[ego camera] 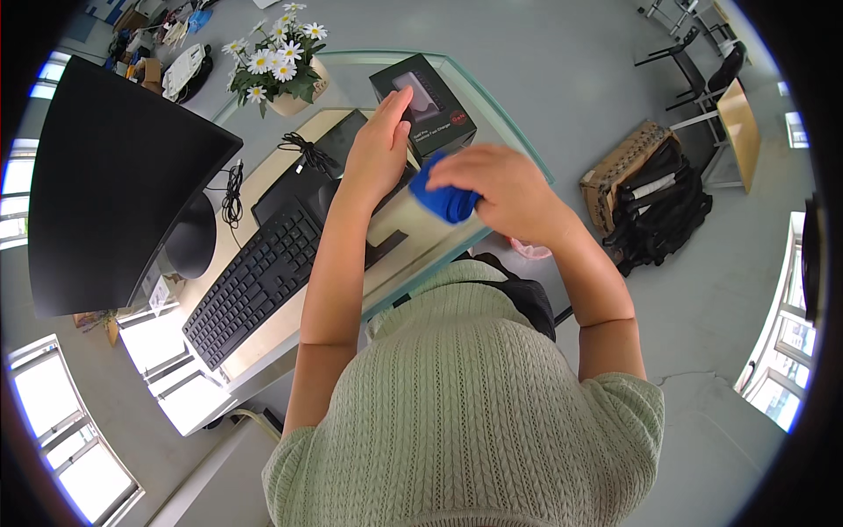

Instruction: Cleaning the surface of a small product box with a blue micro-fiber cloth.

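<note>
My right hand (510,191) grips a folded blue cloth (442,192) above the glass desk edge; the cloth looks slightly blurred. A black product box (446,128), printed with a pale device and bearing writing, lies at the desk's far corner, just beyond the cloth. Along the box's left side is my left hand (377,155), flat with fingers extended and nothing visible in it. Whether it touches the box I cannot tell. Partly behind my left forearm sits a black computer mouse (327,192). The black keyboard (253,283) lies to the left of that forearm.
A large black monitor (125,191) stands at the left. Potted white daisies (280,66) stand at the far desk edge. Coiled black cables (308,153) lie near a dark flat panel (340,139). On the floor at right are a cardboard box (619,168) and a black bag (665,204).
</note>
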`<act>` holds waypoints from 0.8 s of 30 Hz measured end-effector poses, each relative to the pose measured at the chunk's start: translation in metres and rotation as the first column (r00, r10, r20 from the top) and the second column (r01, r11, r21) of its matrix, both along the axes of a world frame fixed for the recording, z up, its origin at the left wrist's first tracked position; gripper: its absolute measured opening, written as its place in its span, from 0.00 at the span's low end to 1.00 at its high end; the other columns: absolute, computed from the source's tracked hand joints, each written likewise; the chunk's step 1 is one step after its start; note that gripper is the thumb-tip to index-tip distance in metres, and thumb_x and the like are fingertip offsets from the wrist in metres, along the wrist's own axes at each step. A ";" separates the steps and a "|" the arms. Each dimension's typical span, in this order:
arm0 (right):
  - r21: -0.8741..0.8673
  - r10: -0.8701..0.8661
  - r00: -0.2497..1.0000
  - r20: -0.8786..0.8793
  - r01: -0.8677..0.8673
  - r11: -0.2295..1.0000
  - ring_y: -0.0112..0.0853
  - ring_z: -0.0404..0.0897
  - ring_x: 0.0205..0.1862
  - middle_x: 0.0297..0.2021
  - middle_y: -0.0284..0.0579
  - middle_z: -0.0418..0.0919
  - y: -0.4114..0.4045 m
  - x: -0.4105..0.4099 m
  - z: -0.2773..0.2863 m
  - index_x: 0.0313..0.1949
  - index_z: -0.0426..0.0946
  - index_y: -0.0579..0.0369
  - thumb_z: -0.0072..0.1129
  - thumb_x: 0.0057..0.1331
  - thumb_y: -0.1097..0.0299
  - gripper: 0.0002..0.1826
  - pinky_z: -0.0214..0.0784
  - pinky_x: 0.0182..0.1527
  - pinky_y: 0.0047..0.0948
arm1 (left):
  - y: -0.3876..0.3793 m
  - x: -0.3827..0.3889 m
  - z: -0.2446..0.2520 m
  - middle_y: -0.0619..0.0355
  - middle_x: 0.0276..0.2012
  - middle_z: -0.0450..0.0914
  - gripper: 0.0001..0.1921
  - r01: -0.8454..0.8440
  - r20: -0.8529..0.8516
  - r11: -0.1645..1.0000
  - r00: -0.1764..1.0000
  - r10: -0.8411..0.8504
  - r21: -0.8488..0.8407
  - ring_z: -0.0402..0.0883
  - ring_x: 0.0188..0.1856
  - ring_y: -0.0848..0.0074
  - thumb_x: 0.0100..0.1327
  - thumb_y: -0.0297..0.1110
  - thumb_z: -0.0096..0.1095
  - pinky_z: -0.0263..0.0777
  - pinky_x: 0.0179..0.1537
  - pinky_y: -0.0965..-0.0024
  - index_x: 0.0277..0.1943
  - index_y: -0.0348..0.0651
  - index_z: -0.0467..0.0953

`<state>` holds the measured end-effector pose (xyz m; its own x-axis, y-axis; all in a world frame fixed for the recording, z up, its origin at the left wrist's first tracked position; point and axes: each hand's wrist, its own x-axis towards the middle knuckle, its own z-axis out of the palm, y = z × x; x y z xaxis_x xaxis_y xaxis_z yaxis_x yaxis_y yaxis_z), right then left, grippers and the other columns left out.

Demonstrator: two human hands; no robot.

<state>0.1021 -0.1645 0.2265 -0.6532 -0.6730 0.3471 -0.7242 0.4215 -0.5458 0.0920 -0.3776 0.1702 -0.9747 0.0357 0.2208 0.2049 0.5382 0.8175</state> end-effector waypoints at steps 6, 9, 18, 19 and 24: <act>0.148 -0.270 0.888 -0.371 0.344 0.927 0.35 0.74 0.54 0.48 0.25 0.78 -0.003 -0.018 -0.022 0.44 0.83 0.38 0.55 0.53 0.78 0.21 0.67 0.50 0.40 | 0.004 -0.002 0.001 0.46 0.66 0.71 0.23 -0.030 0.005 0.997 1.000 0.030 -0.068 0.68 0.69 0.57 0.71 0.23 0.50 0.62 0.68 0.63 0.68 0.42 0.67; 0.060 -0.174 0.923 -0.344 0.207 0.977 0.34 0.73 0.55 0.49 0.26 0.76 -0.021 -0.005 -0.029 0.44 0.83 0.38 0.56 0.54 0.75 0.19 0.68 0.49 0.38 | 0.001 0.000 -0.002 0.45 0.65 0.72 0.23 -0.028 0.005 0.998 1.000 0.028 -0.049 0.67 0.70 0.56 0.70 0.22 0.50 0.62 0.68 0.63 0.68 0.43 0.67; 0.115 -0.236 0.903 -0.359 0.293 0.949 0.34 0.73 0.55 0.49 0.28 0.75 -0.015 -0.009 -0.021 0.42 0.84 0.38 0.55 0.54 0.74 0.18 0.68 0.50 0.37 | 0.004 0.001 0.001 0.43 0.66 0.70 0.24 -0.051 -0.022 0.996 0.999 0.050 -0.077 0.67 0.70 0.54 0.70 0.23 0.50 0.63 0.67 0.61 0.68 0.45 0.68; 0.091 -0.218 0.913 -0.345 0.264 0.960 0.36 0.74 0.55 0.49 0.29 0.76 -0.021 -0.005 -0.021 0.42 0.84 0.39 0.55 0.53 0.77 0.20 0.69 0.51 0.37 | 0.005 0.001 0.001 0.43 0.66 0.70 0.24 -0.050 -0.020 0.996 0.999 0.049 -0.072 0.67 0.70 0.54 0.70 0.23 0.50 0.63 0.67 0.61 0.68 0.45 0.68; 0.110 -0.224 0.902 -0.368 0.281 0.953 0.34 0.73 0.55 0.48 0.29 0.75 -0.020 -0.010 -0.017 0.38 0.84 0.41 0.55 0.56 0.71 0.13 0.69 0.48 0.36 | 0.005 0.002 -0.001 0.43 0.66 0.70 0.23 -0.076 -0.052 0.993 0.996 0.071 -0.087 0.68 0.68 0.53 0.70 0.25 0.50 0.65 0.66 0.61 0.68 0.47 0.68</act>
